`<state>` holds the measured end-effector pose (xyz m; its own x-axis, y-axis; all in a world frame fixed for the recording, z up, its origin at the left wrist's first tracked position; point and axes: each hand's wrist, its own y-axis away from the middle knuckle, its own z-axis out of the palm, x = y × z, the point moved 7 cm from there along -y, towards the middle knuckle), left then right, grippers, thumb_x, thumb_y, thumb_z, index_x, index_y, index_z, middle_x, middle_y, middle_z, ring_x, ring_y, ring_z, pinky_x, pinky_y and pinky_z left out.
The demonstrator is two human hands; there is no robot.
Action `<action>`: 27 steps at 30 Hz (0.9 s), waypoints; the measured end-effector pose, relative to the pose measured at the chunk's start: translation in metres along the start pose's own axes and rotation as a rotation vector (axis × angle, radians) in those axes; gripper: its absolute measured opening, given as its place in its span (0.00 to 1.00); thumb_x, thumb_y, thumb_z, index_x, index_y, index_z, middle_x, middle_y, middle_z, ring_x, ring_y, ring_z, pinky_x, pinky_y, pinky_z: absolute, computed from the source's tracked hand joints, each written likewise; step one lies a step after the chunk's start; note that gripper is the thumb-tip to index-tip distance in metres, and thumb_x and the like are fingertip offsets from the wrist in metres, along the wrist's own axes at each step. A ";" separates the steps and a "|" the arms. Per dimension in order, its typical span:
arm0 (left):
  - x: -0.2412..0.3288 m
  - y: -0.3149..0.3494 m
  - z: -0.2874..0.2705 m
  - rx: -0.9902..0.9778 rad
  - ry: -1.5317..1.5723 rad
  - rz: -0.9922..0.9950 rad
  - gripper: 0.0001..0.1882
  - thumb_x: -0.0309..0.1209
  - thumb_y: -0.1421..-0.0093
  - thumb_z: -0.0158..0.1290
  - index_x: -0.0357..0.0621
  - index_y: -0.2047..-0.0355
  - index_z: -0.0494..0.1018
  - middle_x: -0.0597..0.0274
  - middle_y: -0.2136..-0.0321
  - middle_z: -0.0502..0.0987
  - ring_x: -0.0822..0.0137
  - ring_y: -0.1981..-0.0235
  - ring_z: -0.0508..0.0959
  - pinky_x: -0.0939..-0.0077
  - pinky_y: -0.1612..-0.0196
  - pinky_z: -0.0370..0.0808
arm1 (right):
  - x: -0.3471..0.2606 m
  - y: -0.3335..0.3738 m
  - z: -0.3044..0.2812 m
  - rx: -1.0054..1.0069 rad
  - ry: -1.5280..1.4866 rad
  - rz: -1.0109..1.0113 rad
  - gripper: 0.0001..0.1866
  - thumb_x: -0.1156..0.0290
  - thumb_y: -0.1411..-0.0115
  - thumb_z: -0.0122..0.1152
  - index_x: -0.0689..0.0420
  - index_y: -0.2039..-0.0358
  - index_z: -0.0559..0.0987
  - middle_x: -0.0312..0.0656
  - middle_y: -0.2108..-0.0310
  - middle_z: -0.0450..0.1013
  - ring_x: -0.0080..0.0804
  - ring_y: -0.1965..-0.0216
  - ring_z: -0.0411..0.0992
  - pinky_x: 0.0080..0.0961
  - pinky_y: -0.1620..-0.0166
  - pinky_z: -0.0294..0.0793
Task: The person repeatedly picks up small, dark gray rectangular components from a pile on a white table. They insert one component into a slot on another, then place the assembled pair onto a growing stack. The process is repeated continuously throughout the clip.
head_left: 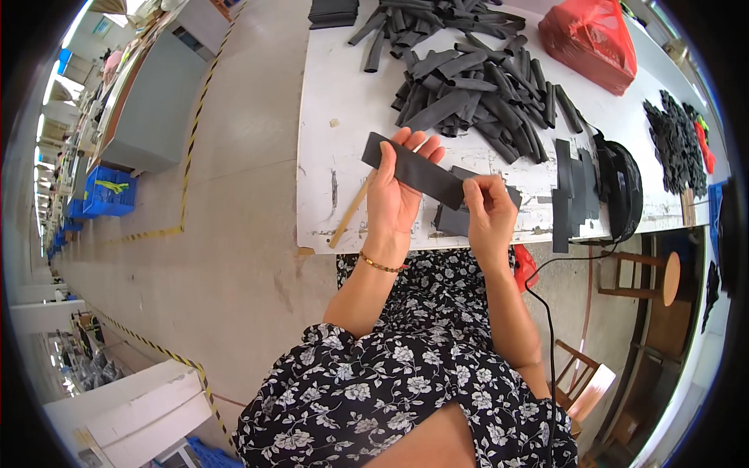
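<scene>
A flat black strip of material [425,173] slants across both hands above the white table's near edge. My left hand [396,183] holds its upper left end, thumb on top and fingers underneath. At the lower right end, my right hand [491,212] pinches the strip between thumb and fingertips. Beneath my right hand lie more flat black pieces [451,221], partly hidden by it. Beyond the hands is a big heap of rolled black tubes [476,97]. A thin wooden stick [351,214] lies beside my left wrist.
On the white table [331,156] are a red plastic bag [589,43], flat black strips [576,187] and a black bag-like object [620,187] at right, and a dark pile [675,144] farther right. A black cable [551,312] hangs down. Wooden stools [671,278] stand at right, blue crates [109,189] at left.
</scene>
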<state>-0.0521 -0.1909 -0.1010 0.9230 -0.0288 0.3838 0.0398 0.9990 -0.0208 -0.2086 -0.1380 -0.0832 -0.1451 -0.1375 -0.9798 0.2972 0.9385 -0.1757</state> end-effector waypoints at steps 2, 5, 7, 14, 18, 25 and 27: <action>-0.002 -0.001 -0.001 -0.057 0.058 -0.047 0.21 0.42 0.30 0.43 0.35 0.49 0.67 0.50 0.56 0.76 0.51 0.48 0.75 0.50 0.40 0.70 | 0.012 0.009 -0.004 0.024 -0.018 0.018 0.07 0.73 0.36 0.58 0.62 0.69 0.75 0.31 0.76 0.70 0.14 0.74 0.64 0.14 0.70 0.64; 0.000 0.002 0.002 -0.035 -0.072 -0.037 0.19 0.38 0.30 0.45 0.37 0.46 0.65 0.52 0.63 0.79 0.50 0.55 0.79 0.51 0.44 0.74 | 0.024 0.016 -0.005 -0.069 -0.104 0.151 0.07 0.71 0.35 0.58 0.62 0.67 0.75 0.30 0.74 0.70 0.15 0.72 0.65 0.14 0.66 0.65; 0.002 0.003 0.006 -0.005 -0.200 -0.003 0.19 0.34 0.30 0.45 0.38 0.43 0.63 0.50 0.66 0.80 0.50 0.59 0.81 0.53 0.47 0.76 | 0.032 0.014 -0.006 -0.088 0.027 0.034 0.07 0.71 0.34 0.57 0.62 0.61 0.75 0.34 0.68 0.73 0.19 0.67 0.68 0.19 0.61 0.70; -0.005 0.016 0.023 -0.022 -0.354 -0.011 0.17 0.31 0.32 0.49 0.36 0.46 0.65 0.47 0.64 0.81 0.57 0.54 0.80 0.64 0.48 0.76 | -0.018 0.001 0.028 -0.222 0.156 -0.008 0.09 0.73 0.36 0.58 0.64 0.58 0.76 0.42 0.67 0.76 0.25 0.66 0.71 0.22 0.59 0.71; 0.001 0.013 0.023 0.057 -0.254 -0.040 0.09 0.31 0.33 0.51 0.38 0.58 0.67 0.47 0.69 0.81 0.54 0.64 0.83 0.60 0.57 0.81 | -0.022 0.003 0.032 -0.189 0.099 -0.108 0.06 0.74 0.37 0.59 0.64 0.62 0.76 0.41 0.72 0.75 0.23 0.69 0.68 0.21 0.62 0.70; -0.002 0.016 0.021 0.070 -0.234 -0.043 0.09 0.29 0.35 0.52 0.40 0.65 0.64 0.48 0.73 0.80 0.51 0.66 0.83 0.58 0.58 0.82 | -0.008 0.005 0.030 -0.189 0.071 -0.091 0.07 0.74 0.37 0.60 0.65 0.64 0.76 0.40 0.72 0.75 0.22 0.68 0.70 0.21 0.61 0.71; -0.003 0.016 0.020 0.067 -0.252 -0.018 0.09 0.31 0.36 0.53 0.41 0.65 0.65 0.48 0.73 0.80 0.51 0.67 0.83 0.58 0.58 0.82 | -0.005 0.004 0.029 -0.178 0.059 -0.062 0.07 0.74 0.37 0.61 0.64 0.64 0.76 0.40 0.72 0.75 0.22 0.68 0.70 0.21 0.61 0.71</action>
<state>-0.0621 -0.1737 -0.0837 0.7972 -0.0456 0.6020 0.0220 0.9987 0.0464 -0.1796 -0.1423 -0.0819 -0.2145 -0.1825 -0.9595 0.1153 0.9708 -0.2104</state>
